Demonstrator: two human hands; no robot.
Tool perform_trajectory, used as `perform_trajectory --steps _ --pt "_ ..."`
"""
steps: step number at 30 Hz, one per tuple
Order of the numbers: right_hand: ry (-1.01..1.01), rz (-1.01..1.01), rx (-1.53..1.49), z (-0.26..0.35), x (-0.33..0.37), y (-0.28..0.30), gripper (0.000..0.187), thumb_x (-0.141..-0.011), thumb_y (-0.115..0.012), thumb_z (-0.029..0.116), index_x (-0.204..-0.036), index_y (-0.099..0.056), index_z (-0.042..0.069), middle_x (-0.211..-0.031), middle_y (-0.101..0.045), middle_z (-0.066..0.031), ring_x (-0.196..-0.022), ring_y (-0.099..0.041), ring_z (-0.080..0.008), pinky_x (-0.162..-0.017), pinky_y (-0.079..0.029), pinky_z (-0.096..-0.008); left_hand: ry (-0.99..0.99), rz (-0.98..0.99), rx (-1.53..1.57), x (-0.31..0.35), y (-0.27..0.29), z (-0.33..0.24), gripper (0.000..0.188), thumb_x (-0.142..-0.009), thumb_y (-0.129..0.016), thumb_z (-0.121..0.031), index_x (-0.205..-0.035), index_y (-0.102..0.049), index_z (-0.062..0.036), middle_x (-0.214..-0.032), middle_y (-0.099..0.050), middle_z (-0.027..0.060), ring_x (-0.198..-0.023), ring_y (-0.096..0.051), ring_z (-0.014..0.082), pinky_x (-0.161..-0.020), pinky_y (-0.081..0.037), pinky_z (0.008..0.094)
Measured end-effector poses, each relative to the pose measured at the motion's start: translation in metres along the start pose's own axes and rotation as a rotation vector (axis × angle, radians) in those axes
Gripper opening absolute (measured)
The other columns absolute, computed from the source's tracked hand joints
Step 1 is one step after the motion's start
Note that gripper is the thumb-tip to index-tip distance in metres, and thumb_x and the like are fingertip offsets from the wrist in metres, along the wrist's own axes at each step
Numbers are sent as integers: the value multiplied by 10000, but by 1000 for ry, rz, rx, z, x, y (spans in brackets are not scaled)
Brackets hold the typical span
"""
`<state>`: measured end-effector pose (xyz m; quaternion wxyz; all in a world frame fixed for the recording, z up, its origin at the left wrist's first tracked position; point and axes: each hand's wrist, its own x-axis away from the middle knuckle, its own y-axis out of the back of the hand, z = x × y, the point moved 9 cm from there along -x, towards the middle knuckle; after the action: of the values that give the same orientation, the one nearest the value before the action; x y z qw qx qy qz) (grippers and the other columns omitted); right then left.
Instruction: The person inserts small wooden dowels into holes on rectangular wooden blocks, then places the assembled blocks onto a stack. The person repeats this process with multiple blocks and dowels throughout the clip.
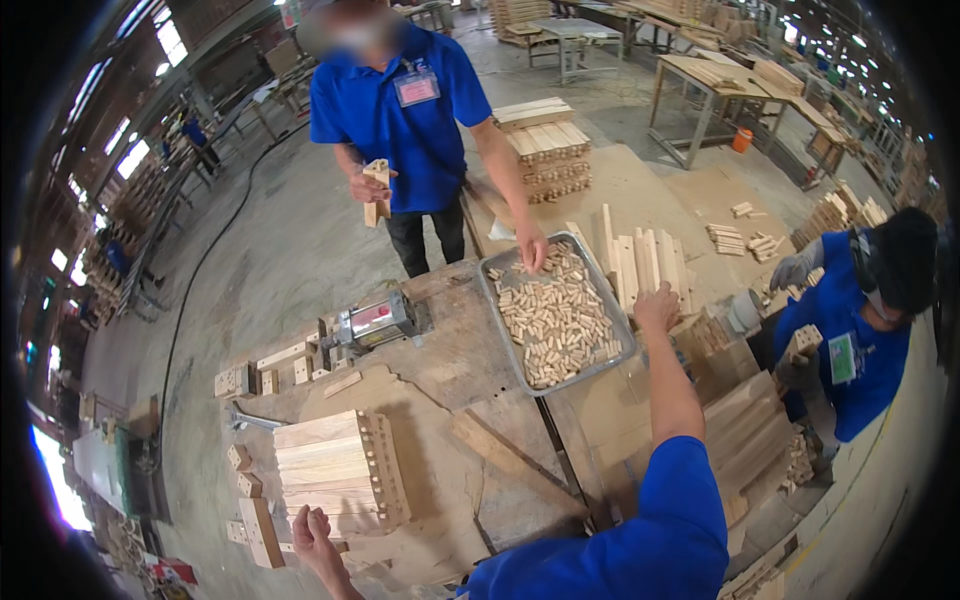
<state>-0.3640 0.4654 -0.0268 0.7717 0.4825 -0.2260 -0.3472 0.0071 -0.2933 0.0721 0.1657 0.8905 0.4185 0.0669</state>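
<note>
My right hand (657, 307) reaches across to a row of pale wooden strips (640, 262) just right of the tray. Its fingers close over the near end of a strip. A grey metal tray (512, 350) full of short wooden dowels (560, 315) lies to the left of that hand. My left hand (314, 535) is at the near left edge of a stack of wooden bars (325, 460) with dowels sticking out of their right ends. Its fingers are curled, and whatever they may hold is hidden.
Across the table a person (405, 130) reaches into the tray and holds a drilled wooden block (376, 190). Another gloved person (850, 320) handles wood at right. A metal clamping device (375, 322), a hammer-like tool (255, 418), loose blocks (260, 532) and a wooden board (510, 460) lie around.
</note>
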Motion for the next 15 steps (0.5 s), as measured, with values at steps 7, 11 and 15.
perform_trajectory --steps 7,11,15 --pt "-101 346 51 15 -30 -41 681 -912 -785 319 -1463 -505 34 -1521 -539 -220 -1438 -519 -385 -1122 -492 -528 63 -28 -76 19 -26 0 330 -1090 -639 -169 -1333 -657 53 -1097 -742 104 -986 -700 152 -874 -571 300" --pt "114 194 186 15 -41 -80 745 -935 -748 295 -1537 -434 -13 -1560 -497 -256 -1483 -467 -427 -1163 -466 -517 43 23 -90 13 -58 -14 306 -1073 -655 -139 -1294 -674 71 -1103 -746 120 -1003 -709 175 -909 -573 305" --pt "130 196 301 9 -46 -88 973 -927 -776 316 -1661 -239 -29 -1654 -351 -325 -1473 -454 -484 -1126 -513 -526 -82 93 -140 9 -105 -49 280 -1031 -710 -120 -1240 -723 65 -1091 -786 137 -999 -734 165 -908 -575 306"
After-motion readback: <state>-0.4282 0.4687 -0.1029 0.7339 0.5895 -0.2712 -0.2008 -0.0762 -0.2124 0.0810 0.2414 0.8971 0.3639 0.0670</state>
